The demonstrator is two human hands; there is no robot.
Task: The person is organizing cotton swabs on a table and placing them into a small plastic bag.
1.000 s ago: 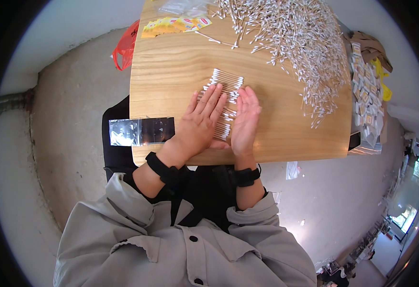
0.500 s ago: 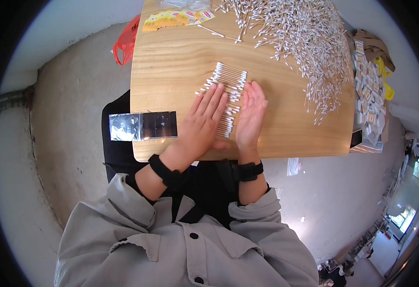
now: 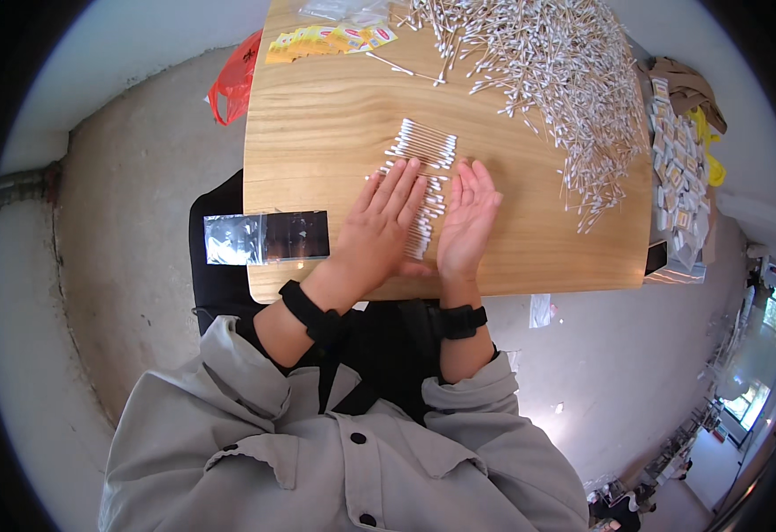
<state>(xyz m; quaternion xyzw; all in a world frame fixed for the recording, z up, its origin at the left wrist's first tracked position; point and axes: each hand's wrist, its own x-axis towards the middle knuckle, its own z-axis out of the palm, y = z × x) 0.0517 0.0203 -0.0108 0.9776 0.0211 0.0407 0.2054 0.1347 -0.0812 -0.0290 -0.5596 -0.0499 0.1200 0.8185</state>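
A row of cotton swabs (image 3: 428, 142) lies side by side on the wooden table in front of me, their white tips at both sides and not quite level. My left hand (image 3: 377, 222) rests flat across the middle and near part of the row, fingers stretched out, hiding many of the sticks. On the row's right side, my right hand (image 3: 467, 222) stands on its edge, palm turned inward and fingers extended with a slight curl. A narrow gap shows between its fingers and the swab tips. Neither hand grips anything.
A large heap of loose swabs (image 3: 574, 97) covers the table's far right. Yellow packets (image 3: 330, 40) and clear plastic lie far left. A clear bag (image 3: 235, 238) overhangs the left edge of the table (image 3: 317, 124). Packed bags (image 3: 678, 160) stand beyond the right edge; a red bag (image 3: 235, 80) hangs left.
My right hand's fingers have shifted slightly right, away from the swabs. Some swabs under my left hand have slid right, so fewer tips stick out on the left.
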